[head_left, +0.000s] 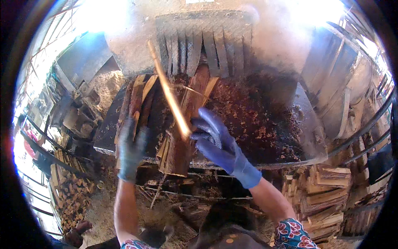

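A pale wood strip (168,91), smeared by motion, slants above a dark metal table (286,145). Its lower end is close by the fingertips of my right hand (217,143). That hand, in a blue-purple glove, has its fingers curved and apart, with no grip on the strip visible. My left hand (132,147), also gloved, is blurred over bark-edged wood slabs (137,97) on the table's left; whether it holds one is unclear. Between my hands a thick bark-covered slab (178,153) lies lengthwise, its near end past the table's front edge.
Hanging dark rubber flaps (203,50) curtain an opening at the table's far side. Bark crumbs (261,124) cover the table's right half. Split wood is stacked at the right (323,191) and lower left (74,199). Curved metal rails (365,120) run along both sides.
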The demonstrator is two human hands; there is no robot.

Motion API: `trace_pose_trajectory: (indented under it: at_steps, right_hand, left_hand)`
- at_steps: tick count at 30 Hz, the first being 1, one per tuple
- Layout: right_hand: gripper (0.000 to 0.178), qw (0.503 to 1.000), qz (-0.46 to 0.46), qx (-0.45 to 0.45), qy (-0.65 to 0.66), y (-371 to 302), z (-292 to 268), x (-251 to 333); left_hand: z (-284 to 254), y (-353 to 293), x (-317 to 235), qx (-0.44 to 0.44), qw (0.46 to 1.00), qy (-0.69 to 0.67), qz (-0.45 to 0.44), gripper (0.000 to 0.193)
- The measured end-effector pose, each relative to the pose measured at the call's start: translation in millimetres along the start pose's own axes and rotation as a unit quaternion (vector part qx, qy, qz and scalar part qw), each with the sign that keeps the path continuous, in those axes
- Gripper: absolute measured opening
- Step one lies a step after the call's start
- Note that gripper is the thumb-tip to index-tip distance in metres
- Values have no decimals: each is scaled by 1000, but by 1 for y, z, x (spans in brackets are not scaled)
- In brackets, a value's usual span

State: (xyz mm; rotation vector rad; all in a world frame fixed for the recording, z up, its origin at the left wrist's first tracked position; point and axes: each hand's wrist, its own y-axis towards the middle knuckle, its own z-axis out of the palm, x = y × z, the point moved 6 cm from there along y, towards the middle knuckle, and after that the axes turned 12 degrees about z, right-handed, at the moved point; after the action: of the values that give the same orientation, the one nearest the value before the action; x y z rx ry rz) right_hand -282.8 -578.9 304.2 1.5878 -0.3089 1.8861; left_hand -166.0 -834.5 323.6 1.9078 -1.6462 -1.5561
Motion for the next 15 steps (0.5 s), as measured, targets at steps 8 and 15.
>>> trace_pose_trajectory:
  at_steps: [8,15]
  right_hand:
    - [44,952,266,-29,152,-79,29,-117]
    - [53,806,287,22,517,-39,82,-190]
  left_hand:
    - [73,-34,-50,279,944,175,-14,102]
    - [58,-37,-41,226,973,49,-14,108]
